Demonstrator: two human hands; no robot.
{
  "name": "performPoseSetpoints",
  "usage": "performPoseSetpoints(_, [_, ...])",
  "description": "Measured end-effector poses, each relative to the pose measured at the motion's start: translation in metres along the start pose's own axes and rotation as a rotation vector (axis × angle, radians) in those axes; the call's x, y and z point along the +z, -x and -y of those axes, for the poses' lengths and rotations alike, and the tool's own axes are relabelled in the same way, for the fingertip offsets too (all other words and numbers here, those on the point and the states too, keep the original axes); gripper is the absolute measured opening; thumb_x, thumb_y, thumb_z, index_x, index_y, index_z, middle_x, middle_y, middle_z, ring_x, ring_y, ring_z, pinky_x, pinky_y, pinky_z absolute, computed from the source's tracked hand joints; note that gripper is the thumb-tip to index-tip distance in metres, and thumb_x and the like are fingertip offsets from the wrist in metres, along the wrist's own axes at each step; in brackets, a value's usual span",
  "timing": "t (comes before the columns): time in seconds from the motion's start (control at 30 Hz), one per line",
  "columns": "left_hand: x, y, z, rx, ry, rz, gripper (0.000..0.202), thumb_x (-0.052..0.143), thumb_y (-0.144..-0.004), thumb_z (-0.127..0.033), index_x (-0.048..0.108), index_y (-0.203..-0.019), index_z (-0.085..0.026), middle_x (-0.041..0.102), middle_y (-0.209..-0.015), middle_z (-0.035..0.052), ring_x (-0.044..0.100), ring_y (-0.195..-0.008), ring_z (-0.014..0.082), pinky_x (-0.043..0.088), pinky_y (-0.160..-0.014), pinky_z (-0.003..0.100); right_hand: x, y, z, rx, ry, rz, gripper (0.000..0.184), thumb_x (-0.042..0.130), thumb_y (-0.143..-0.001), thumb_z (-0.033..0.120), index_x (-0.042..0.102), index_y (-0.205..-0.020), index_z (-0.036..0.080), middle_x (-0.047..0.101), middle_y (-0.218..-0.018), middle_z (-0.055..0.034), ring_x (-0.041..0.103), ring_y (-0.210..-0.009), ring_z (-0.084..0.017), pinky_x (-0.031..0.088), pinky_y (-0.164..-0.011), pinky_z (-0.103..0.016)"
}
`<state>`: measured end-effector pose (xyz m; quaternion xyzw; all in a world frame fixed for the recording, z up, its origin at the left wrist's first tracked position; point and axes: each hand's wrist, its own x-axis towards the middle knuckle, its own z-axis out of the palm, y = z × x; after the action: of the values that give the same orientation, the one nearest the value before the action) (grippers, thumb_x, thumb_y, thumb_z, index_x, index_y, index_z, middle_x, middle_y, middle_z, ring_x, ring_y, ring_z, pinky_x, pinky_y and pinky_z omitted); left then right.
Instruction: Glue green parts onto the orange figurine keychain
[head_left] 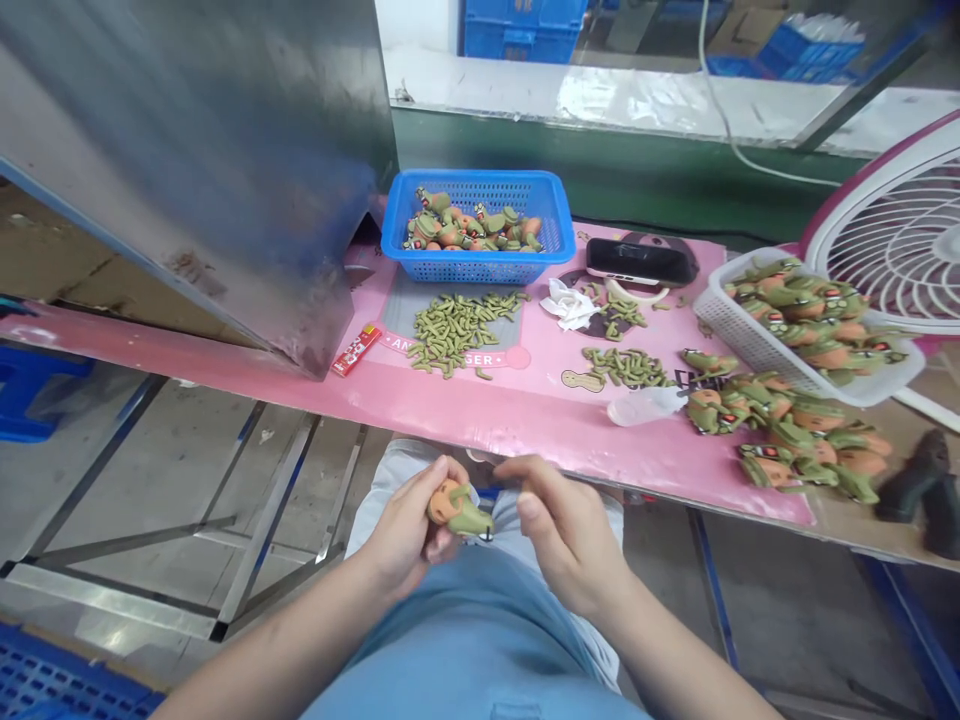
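Note:
Above my lap, my left hand (420, 515) is closed around a small green-and-orange toy figure (461, 512). My right hand (566, 530) is just to the right of it, fingers apart and bent, with nothing visible in it. On the pink mat (405, 400) lies a heap of small curved green pieces (454, 335). A smaller pile of the same green pieces (628, 367) is farther right, beside a translucent squeeze bottle (645, 406) lying on its side. More green-and-orange figures (802, 430) are clustered on the table at the right.
A blue basket (480, 268) and a white basket (780, 345) hold similar figures. Around them are a phone (641, 262), crumpled tissue (568, 305), a red packet (355, 350) and a fan (900, 230). A large metal housing (225, 180) blocks the left side.

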<state>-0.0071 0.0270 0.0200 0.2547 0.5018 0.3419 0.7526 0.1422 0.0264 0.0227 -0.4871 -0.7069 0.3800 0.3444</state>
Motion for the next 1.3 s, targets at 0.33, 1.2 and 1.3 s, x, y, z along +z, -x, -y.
performPoseSetpoints(0.33, [0.007,0.003,0.001,0.174,0.073,0.046,0.042,0.056,-0.069,-0.058,0.052,-0.064,-0.016,0.041,-0.046,-0.0048,0.034,-0.039,0.0080,0.024,-0.036,0.018,0.003,0.005,0.006,0.043,-0.155,0.234,0.033,0.037,-0.087,0.037,0.030,-0.059,0.021,0.030,-0.049,0.0063,0.027,-0.043,-0.009,0.020,-0.043,-0.022])
performPoseSetpoints(1.2, [0.015,0.005,0.003,0.240,-0.046,-0.037,0.041,0.049,-0.075,-0.056,0.045,-0.060,-0.018,0.034,-0.043,-0.0077,0.026,-0.037,0.0071,0.021,-0.034,0.018,0.000,0.003,0.008,0.080,-0.346,0.298,0.041,0.028,-0.091,0.050,0.038,-0.064,0.021,0.035,-0.053,0.0044,0.031,-0.045,-0.011,0.024,-0.047,-0.024])
performPoseSetpoints(1.3, [0.010,0.009,0.003,0.265,-0.069,0.081,0.051,0.042,-0.076,-0.066,0.048,-0.063,-0.018,0.042,-0.045,-0.0053,0.033,-0.037,0.0077,0.026,-0.036,0.018,-0.004,-0.001,0.007,0.115,-0.512,0.303,0.042,0.030,-0.091,0.048,0.038,-0.061,0.021,0.033,-0.048,0.0059,0.027,-0.041,-0.010,0.023,-0.044,-0.024])
